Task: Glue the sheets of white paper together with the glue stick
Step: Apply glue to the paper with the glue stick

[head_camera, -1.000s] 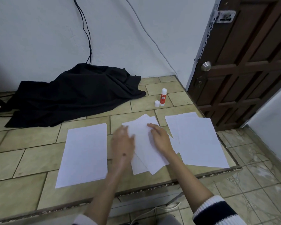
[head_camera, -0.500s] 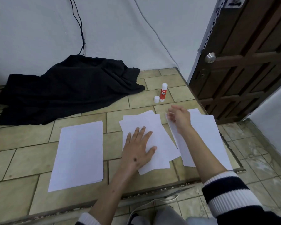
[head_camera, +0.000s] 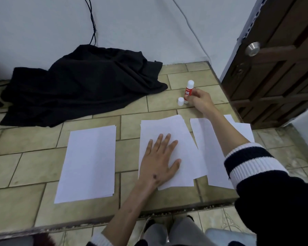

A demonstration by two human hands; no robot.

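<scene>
Tiled surface [head_camera: 34, 162]: left hand [head_camera: 160, 162] spread flat on middle paper stack [head_camera: 185, 139]; right hand [head_camera: 201, 102] fingers pinching upright glue stick [head_camera: 188, 91], cap [head_camera: 180, 101] beside.

Paper piles [head_camera: 89, 162]: three
Glue stick [head_camera: 189, 90]: one
Glue cap [head_camera: 180, 101]: one
Black cloth [head_camera: 82, 82]: one
Hands [head_camera: 160, 160]: two

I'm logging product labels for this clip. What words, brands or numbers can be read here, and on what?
Glue stick: white lettering on its red label, too blurred to read for certain.
Sheets of white paper: blank, no text.
Loose white cap: no marking visible.
Nothing else in view carries readable text.
</scene>
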